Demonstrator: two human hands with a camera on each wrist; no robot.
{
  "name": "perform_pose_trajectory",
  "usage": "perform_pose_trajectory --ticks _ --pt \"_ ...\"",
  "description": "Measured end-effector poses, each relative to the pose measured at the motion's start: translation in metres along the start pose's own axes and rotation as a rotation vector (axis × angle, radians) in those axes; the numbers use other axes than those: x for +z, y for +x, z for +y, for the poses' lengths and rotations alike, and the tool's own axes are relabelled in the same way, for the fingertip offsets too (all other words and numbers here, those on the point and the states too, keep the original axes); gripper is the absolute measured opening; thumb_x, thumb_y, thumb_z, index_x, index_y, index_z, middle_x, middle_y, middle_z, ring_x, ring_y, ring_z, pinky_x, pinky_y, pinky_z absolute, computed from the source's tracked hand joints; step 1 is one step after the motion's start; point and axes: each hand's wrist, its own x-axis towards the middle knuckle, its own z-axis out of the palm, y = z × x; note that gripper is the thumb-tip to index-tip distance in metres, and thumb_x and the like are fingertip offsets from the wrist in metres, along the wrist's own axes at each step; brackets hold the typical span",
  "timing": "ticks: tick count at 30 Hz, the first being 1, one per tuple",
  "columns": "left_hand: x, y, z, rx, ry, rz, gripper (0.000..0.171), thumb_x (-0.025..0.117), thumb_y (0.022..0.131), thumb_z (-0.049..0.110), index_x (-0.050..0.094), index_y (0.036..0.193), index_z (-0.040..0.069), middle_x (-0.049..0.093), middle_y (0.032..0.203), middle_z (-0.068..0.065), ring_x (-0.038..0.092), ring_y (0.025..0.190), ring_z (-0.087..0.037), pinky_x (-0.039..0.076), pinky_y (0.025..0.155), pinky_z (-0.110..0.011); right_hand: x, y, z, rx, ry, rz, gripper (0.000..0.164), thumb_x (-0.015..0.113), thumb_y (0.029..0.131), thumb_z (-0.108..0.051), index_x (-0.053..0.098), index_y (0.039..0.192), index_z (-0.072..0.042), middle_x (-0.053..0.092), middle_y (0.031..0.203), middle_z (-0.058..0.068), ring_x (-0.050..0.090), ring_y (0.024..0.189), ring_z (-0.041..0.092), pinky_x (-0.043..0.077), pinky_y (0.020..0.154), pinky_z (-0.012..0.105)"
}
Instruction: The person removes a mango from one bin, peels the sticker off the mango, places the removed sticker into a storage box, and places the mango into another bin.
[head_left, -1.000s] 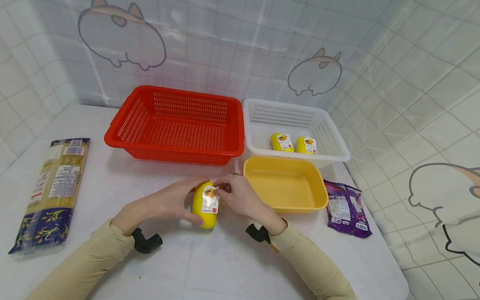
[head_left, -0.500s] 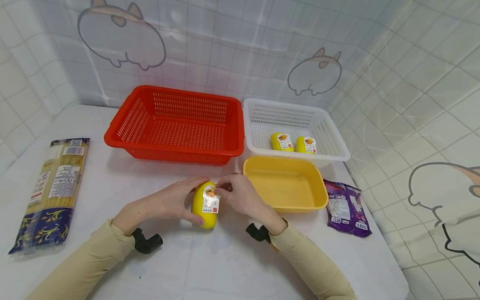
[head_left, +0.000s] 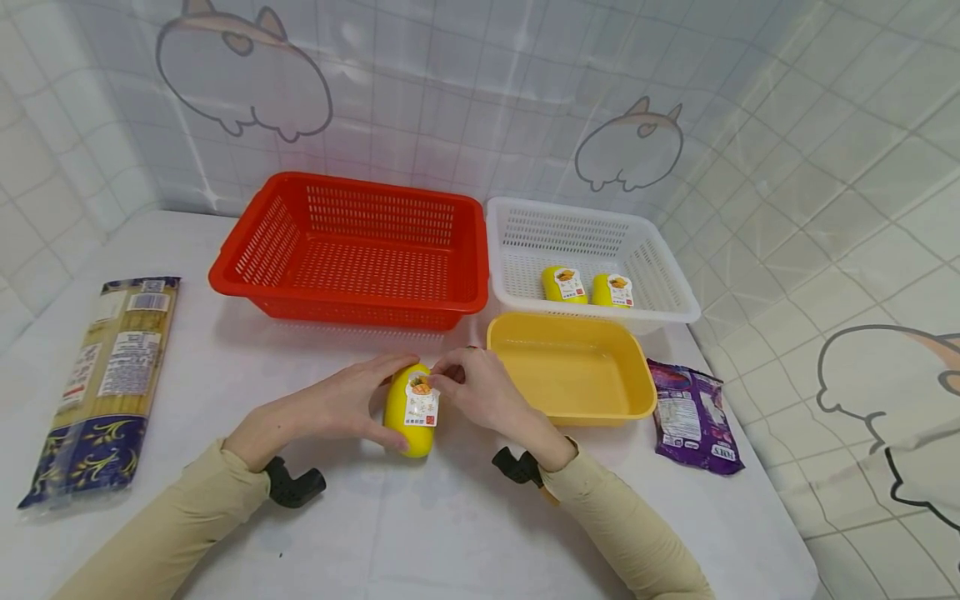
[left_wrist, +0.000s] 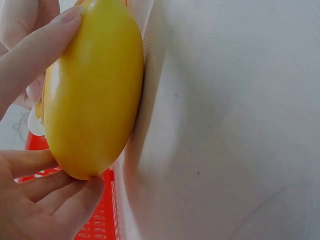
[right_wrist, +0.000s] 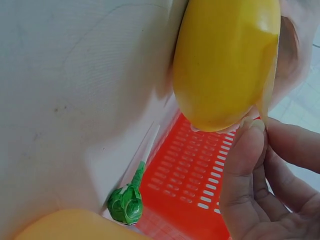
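A smooth yellow oval object [head_left: 397,408] lies on the white table between my hands. Its white label [head_left: 422,408] bears a fruit picture and faces up. My left hand [head_left: 337,400] grips the oval object end to end, thumb at the near end and fingers at the far one. At the label's upper right edge, my right hand [head_left: 480,387] pinches with thumb and forefinger. From the right wrist, the label's pinched edge [right_wrist: 266,102] stands off the yellow surface [right_wrist: 220,65]. The left wrist view shows the object's bare side [left_wrist: 95,95].
Behind stand a red basket [head_left: 360,312] and a white basket [head_left: 592,212] with two similar yellow objects [head_left: 562,285]. A yellow tub [head_left: 570,417] is right of my right hand, beside a purple packet [head_left: 693,417]. Noodle packs [head_left: 105,383] lie left. A green-wrapped lollipop [right_wrist: 127,202] lies near the tub.
Both hands keep nearly the same place and hold. The label's right edge is drawn very slightly to the right, and the glare on the label has faded.
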Motion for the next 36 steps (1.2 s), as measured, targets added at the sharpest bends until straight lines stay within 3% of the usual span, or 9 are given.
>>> perform_pose_trajectory --ticks 22,36 --pt "-0.001 0.0 0.003 -0.032 -0.031 -0.023 0.115 0.089 0.065 0.056 0.035 0.154 0.008 0.043 0.154 -0.005 0.048 0.133 -0.025 0.041 0.112 -0.052 -0.004 -0.006 -0.007 -0.065 0.016 0.05 0.008 0.072 0.093 -0.014 0.073 0.094 -0.007 0.067 0.081 -0.001 0.058 0.068 0.013 0.051 0.06 0.02" --pt "-0.001 0.0 0.003 -0.03 -0.034 -0.02 0.115 0.089 0.064 0.056 0.035 0.154 0.007 0.043 0.154 -0.007 0.046 0.137 -0.028 0.038 0.114 -0.054 -0.006 -0.009 -0.014 -0.023 0.056 0.038 0.01 0.072 0.093 -0.017 0.073 0.097 -0.008 0.068 0.084 -0.003 0.06 0.073 0.014 0.054 0.064 0.021"
